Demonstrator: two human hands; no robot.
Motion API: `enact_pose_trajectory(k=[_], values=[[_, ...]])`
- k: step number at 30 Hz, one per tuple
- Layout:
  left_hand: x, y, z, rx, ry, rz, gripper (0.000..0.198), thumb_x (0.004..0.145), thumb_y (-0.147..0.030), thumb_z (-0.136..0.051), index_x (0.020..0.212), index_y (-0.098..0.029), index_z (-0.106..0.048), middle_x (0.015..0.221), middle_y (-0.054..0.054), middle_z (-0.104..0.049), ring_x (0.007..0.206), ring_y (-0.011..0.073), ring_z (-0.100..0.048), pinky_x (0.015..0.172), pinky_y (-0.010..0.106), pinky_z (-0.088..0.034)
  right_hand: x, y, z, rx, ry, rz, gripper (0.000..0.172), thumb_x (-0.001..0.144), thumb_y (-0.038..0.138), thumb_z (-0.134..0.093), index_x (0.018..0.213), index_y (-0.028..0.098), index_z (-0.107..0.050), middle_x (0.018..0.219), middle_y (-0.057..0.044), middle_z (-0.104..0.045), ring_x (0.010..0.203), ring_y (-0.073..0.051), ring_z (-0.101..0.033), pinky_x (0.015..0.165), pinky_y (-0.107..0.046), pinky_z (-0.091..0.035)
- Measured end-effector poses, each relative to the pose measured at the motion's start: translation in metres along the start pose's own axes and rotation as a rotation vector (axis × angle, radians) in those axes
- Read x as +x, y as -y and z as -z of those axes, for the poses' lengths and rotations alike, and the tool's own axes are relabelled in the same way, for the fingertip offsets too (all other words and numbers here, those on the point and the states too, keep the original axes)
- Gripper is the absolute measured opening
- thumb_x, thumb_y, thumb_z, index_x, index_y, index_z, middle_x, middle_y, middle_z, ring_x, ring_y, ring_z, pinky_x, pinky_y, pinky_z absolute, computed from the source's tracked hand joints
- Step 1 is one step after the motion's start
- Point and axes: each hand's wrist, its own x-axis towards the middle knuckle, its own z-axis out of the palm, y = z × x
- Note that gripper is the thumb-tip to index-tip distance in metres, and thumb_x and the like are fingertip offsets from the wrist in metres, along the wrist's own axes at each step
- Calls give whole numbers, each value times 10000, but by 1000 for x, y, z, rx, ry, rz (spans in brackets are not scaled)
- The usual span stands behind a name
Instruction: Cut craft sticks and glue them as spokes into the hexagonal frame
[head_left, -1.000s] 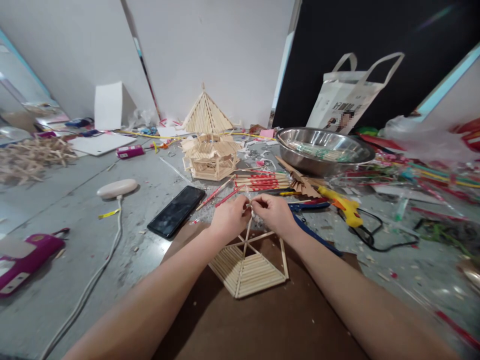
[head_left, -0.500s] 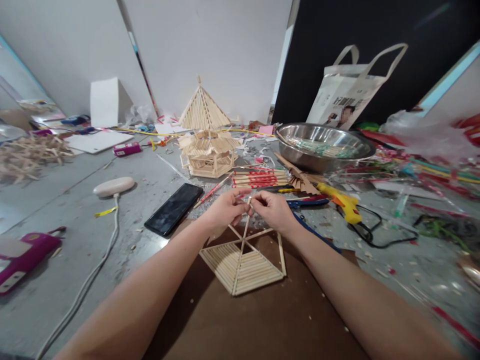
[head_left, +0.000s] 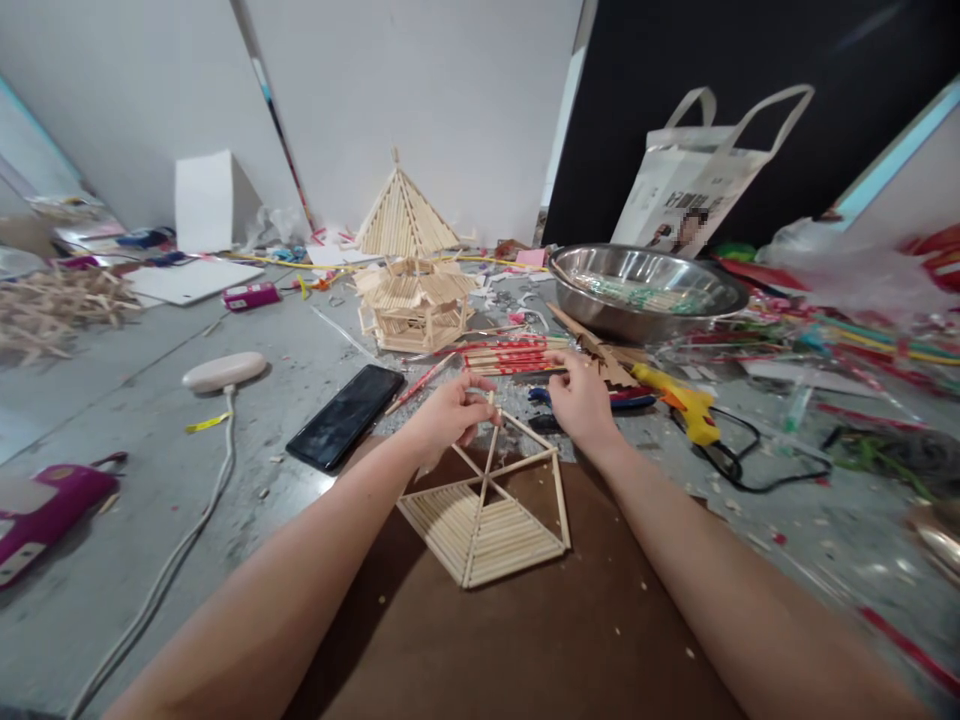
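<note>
A half-built six-sided roof frame of thin wooden sticks [head_left: 484,520] stands on a brown board [head_left: 510,640] in front of me. My left hand [head_left: 448,413] pinches the frame's raised top, fingers closed on the sticks. My right hand [head_left: 579,398] has moved off to the right and reaches over a bundle of red-wrapped sticks [head_left: 514,356], its fingers curled; whether it holds anything is hidden.
A finished stick pavilion [head_left: 411,285] stands behind. A black phone [head_left: 350,416] lies left of my hands. A yellow glue gun [head_left: 679,403] with a black cord, a steel bowl [head_left: 645,290], a white bag [head_left: 694,195] and coloured clutter fill the right. A white cable runs at left.
My right hand has let go of the frame's top and moved right and back toward the stick bundle. My left hand keeps its pinch on the apex.
</note>
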Motion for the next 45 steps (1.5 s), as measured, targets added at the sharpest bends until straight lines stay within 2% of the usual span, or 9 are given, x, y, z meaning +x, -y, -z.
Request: enact_pose_trajectory(k=[3,12,15,22,25,28,32,36,45], values=[[2,2,2,38,4,6,288,673,-132,-507,949,-127,-427,597,-30,-566,299,1,-345,299,131,-233,-3,11,-2,181,126,49,284,692,203,-451,946,164,-571,977,-69,-571,735,-140,-524,675,-260,-387],[1,3,1,-39,-37,-135,282,713,-228,-517,979,-149,-465,573,-59,-507,307,-6,-350,305,128,-243,-12,28,1,714,931,-68,221,668,302,-539,821,149,-585,642,16,-564,508,-65,-481,483,-196,-387],[3,5,2,-30,-69,-146,277,725,-221,-499,985,-140,-448,622,-35,-546,304,-3,-363,303,131,-257,-10,25,0,599,890,-132,180,655,295,-550,710,129,-595,555,16,-553,405,-44,-429,395,-173,-341],[4,6,2,99,-31,-35,184,693,-239,-531,820,-113,-488,692,20,-602,306,-3,-364,296,133,-261,23,2,24,358,364,-234,303,683,404,-500,743,125,-603,603,-45,-609,361,-65,-436,373,-202,-348],[2,6,0,144,58,24,175,687,-246,-532,799,-116,-504,635,0,-587,299,-1,-349,290,133,-249,35,-16,46,-145,75,-169,340,722,400,-437,722,129,-643,638,-94,-622,614,-184,-562,598,-331,-423],[0,6,-2,181,98,38,150,697,-259,-517,730,-113,-517,556,-23,-544,296,3,-339,288,133,-230,27,-20,59,-432,-196,38,341,668,271,-522,991,182,-591,1110,-118,-512,1026,-291,-426,809,-470,-310],[-3,3,-8,160,133,54,168,713,-286,-499,704,-118,-492,584,-13,-557,299,-4,-326,287,127,-203,-6,0,51,-72,117,168,253,710,273,-488,888,162,-630,937,-77,-602,889,-196,-518,796,-341,-367],[-8,1,-16,105,140,-1,160,720,-289,-496,740,-139,-444,585,-18,-558,315,6,-343,297,122,-226,-38,20,31,391,478,-119,311,678,369,-529,852,129,-621,706,-40,-623,602,-122,-529,569,-249,-405],[-5,12,-23,254,79,-129,117,729,-233,-469,797,-167,-400,563,-43,-529,380,26,-399,389,139,-304,-54,19,15,782,528,-372,243,627,354,-587,678,116,-578,508,27,-530,417,-42,-422,438,-194,-342]])
